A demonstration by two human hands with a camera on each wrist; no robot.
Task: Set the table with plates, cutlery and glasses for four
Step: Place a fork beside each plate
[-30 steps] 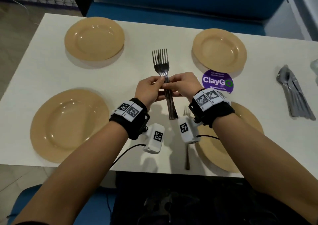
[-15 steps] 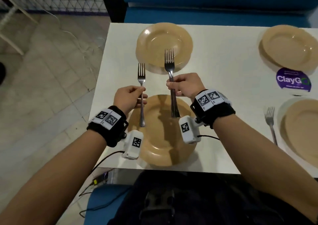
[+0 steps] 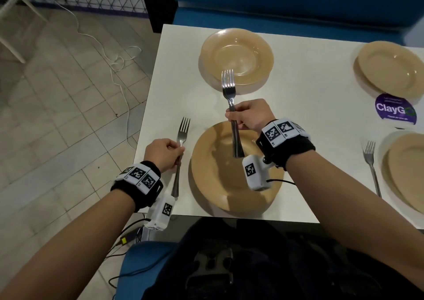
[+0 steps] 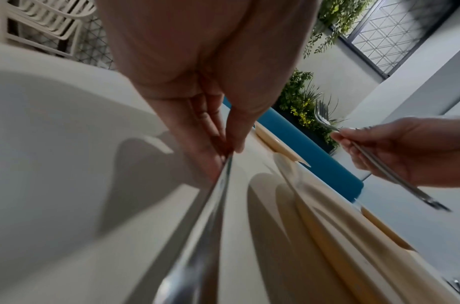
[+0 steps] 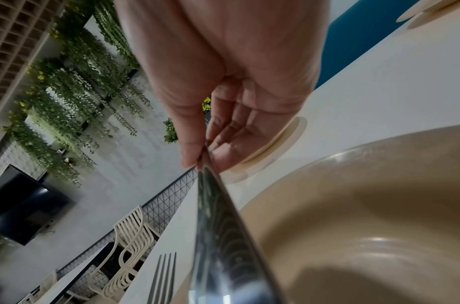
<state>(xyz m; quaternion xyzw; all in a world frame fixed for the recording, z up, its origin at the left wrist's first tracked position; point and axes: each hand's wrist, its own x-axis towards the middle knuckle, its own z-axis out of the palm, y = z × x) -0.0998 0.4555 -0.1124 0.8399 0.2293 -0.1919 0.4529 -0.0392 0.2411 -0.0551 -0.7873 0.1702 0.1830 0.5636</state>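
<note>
Forks were in both your hands. Your left hand [image 3: 164,154] pinched one fork [image 3: 181,153] by its handle, just left of the near plate [image 3: 220,198], low over the worktop [image 3: 167,88]; whether it touched the surface I cannot tell. Your right hand [image 3: 250,115] gripped a bundle of forks [image 3: 231,107], perhaps two, above that plate, tines towards the far plate [image 3: 236,55]. Another fork [image 3: 371,165] lay beside the right-hand plate [image 3: 406,173].

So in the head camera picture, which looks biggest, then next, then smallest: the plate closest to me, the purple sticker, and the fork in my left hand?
1. Near plate, though nearness to the camera enlarges it.
2. Fork in the left hand: long but thin.
3. Purple sticker.
</note>
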